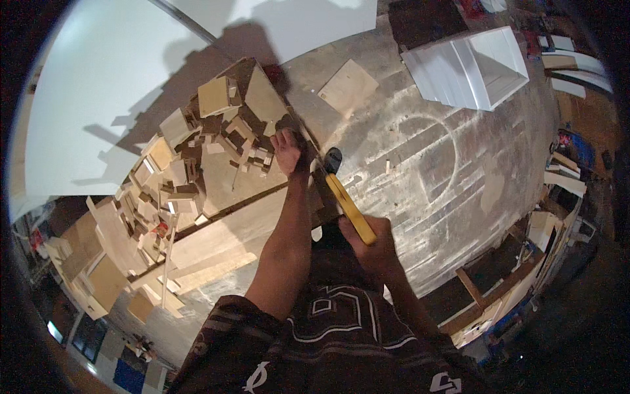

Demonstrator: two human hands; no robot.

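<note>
Nearest item: the wearer's dark shirt (335,315), with pale outlines across the front. Next, one right hand (378,255), fingers wrapped round the near end of a yellow tool (348,203). The tool is long, slim and straight; its long axis slants from the right fist forward and to the left, the far end pointing toward the edge of a low wooden worktop (218,172). It lies just right of the left forearm, between that arm and the bare floor; whether its tip touches the worktop, I cannot tell from here. One dark shoe (333,159), just beside the tool's far end, on the right. One left hand (287,152), reached out over the worktop's right-hand edge, fingers bent and turned down; whether they grasp anything, I cannot tell. Left of it, on the worktop, a jumble of small wooden blocks (186,172), pale and brown, facing many ways. Along the worktop's near side, flat light boards (220,246). To the right, a grey, scuffed floor (420,161), marked with a faint curved line. Farther off, one square wooden panel (349,87), flat on that floor; beyond it to the right, one white open box (453,69). At far left, a large white sheet (79,118), crossed by shadows.
</note>
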